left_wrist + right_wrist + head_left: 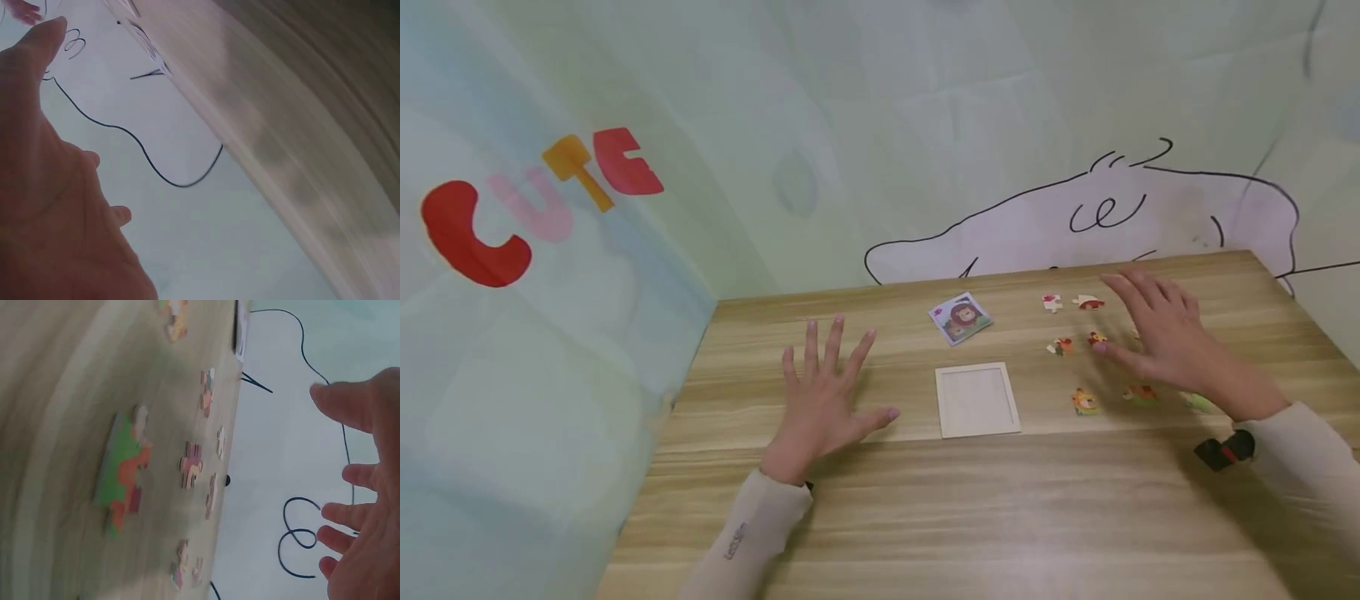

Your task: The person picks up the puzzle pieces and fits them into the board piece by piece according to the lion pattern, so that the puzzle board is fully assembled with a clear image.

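My left hand (823, 404) is spread with straight fingers over the table, left of a square wooden frame (978, 433), and holds nothing. Over the loose jigsaw pieces on the right hovers my right hand (1172, 342), its fingers extended and its grasp empty. Among those pieces are an orange one (1084, 402), a red and green one (1141, 395) and a white and pink one (1052, 303). In the right wrist view a green and orange piece (125, 472) lies nearest, well below the fingers (347, 515). Part of the group is hidden behind the right hand.
A square picture card with a lion (961, 318) lies behind the wooden frame. The wood-grain table (880, 517) meets a printed curtain (820, 125) along its back and left edges. A dark strap (1225, 450) sits at the right wrist.
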Motion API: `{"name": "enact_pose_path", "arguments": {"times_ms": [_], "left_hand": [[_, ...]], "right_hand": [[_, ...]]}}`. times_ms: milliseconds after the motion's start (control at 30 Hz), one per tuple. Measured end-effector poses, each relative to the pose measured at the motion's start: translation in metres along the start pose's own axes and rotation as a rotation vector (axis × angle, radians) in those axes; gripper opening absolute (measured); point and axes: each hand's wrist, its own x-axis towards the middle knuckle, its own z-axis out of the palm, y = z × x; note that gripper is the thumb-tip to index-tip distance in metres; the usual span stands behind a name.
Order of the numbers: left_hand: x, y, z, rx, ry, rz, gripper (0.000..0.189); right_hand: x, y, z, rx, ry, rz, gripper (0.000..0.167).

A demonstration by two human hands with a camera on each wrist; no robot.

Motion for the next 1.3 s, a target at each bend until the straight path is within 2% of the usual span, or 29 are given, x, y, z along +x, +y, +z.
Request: {"name": "enact_pose_path", "arguments": {"times_ms": [100,200,400,500,667,833,1000,1300], "left_hand": [[0.003,0.01,0.004,-0.047,-0.025,0.024,0.113],[0.008,0.02,0.007,-0.142,-0.068,0.061,0.112],[0.021,0.027,0.02,-0.38,-0.253,0.109,0.103],[0.027,0.027,0.026,-0.419,-0.344,0.108,0.1],[0.034,0.029,0.033,-0.417,-0.429,0.117,0.099],[0.038,0.034,0.042,-0.426,-0.443,0.129,0.094],[0.039,0.035,0.046,-0.446,-0.419,0.13,0.095],[0.041,0.033,0.051,-0.431,-0.428,0.118,0.103]], "right_hand": [[0.014,0.004,0.006,0.068,0.009,0.015,0.073],[0.03,0.006,0.01,0.102,-0.027,0.045,0.057],[0.064,0.004,0.02,0.141,-0.164,0.066,0.043],[0.077,0.003,0.028,0.142,-0.203,0.079,0.038],[0.089,0.009,0.04,0.141,-0.249,0.093,0.034],[0.093,0.016,0.047,0.127,-0.297,0.11,0.038],[0.094,0.016,0.052,0.13,-0.329,0.151,0.036],[0.099,0.014,0.055,0.146,-0.292,0.179,0.028]]}}
